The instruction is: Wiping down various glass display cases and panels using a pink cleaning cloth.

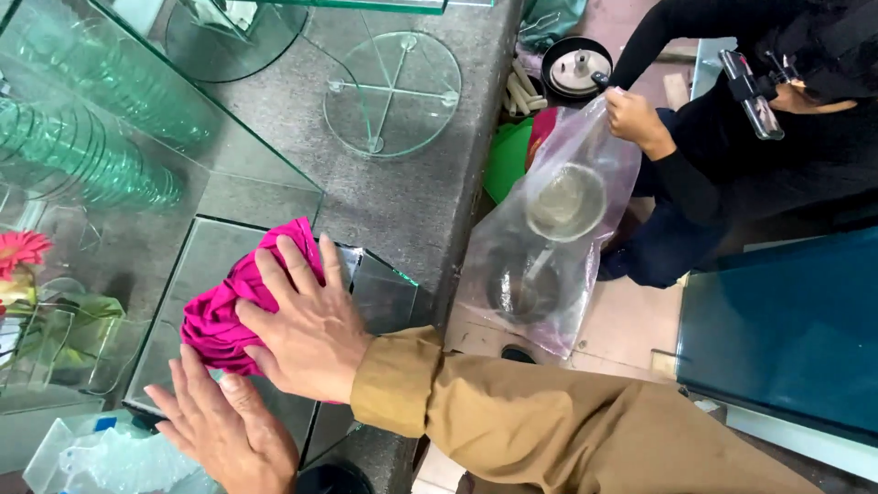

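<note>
Head view: right arm in a tan sleeve point(549, 421) reaches in from lower right across the stone counter point(412, 201). Right hand point(306, 325) lies flat, palm down, fingers spread and extended, pressing on a magenta cloth point(224, 306); nothing gripped, just pushed down. The cloth sits bunched on a flat glass panel point(201, 265) lying on the counter, partly under the palm.

Left hand point(224, 425) comes in from the bottom edge, fingers open and straight, flat on the same glass panel just below the cloth, fingertips near its lower edge; not grasping anything.

Around: round glass stand point(393, 91) further up the counter, stacked green-tinted glass discs point(82, 137) at left, crumpled clear plastic point(110, 457) at lower left, a pink flower point(20, 247) at the left edge. Beyond the counter edge, another person in black holds a clear plastic bag point(558, 247) with one hand point(633, 119); round metal parts show inside it.
</note>
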